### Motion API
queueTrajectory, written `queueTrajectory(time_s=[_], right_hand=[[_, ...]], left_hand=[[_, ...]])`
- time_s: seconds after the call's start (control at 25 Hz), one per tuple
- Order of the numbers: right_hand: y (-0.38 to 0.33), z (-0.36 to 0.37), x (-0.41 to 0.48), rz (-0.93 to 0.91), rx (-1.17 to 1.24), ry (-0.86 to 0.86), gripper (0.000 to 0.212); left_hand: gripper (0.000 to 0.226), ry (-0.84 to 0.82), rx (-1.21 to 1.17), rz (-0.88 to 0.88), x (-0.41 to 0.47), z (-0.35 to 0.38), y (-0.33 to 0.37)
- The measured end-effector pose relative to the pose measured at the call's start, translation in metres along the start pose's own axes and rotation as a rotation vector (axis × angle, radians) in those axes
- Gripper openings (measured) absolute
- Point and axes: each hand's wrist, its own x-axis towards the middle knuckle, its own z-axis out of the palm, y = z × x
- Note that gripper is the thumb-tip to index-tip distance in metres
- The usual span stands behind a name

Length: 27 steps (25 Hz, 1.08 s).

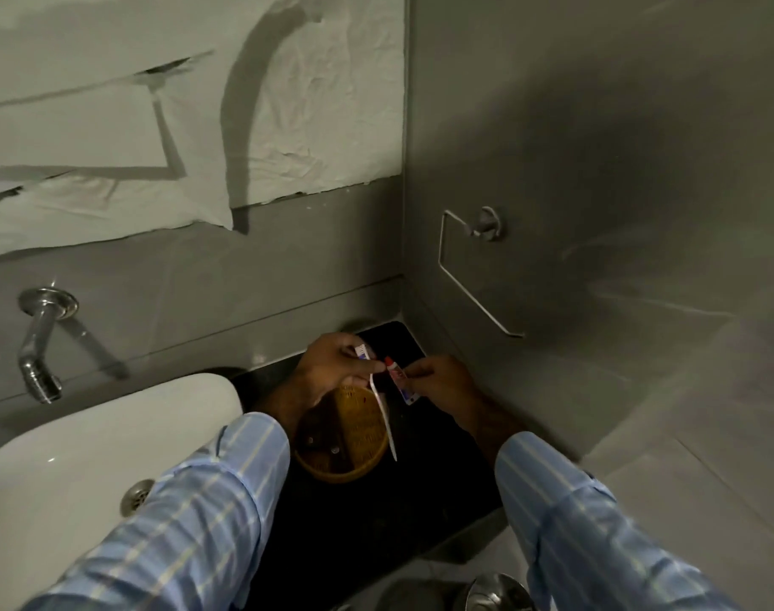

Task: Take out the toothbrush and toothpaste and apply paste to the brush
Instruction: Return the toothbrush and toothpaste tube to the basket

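My left hand (332, 368) grips a white toothbrush (383, 412) near its head, bristles up by my fingers and the handle hanging down toward me. My right hand (438, 381) pinches a small white toothpaste tube (400, 381) with a red cap; the cap points up-left and sits right beside the brush head. Both hands hover over a round woven basket (354, 452) on the dark counter (398, 522). The basket's contents are too dark to make out.
A white sink basin (90, 456) with a metal drain lies to the left under a chrome wall tap (39, 346). A wire towel holder (473, 266) hangs on the right wall. The grey wall corner stands just behind my hands.
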Motion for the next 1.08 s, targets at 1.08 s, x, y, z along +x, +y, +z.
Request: queueTrajectory(time_s=[1.08], right_hand=[[0.085,0.086,0.200,0.141,-0.635,-0.112,0.016]], left_hand=[[0.031,-0.001,0.685,-0.145,0.197,-0.049,-0.156]])
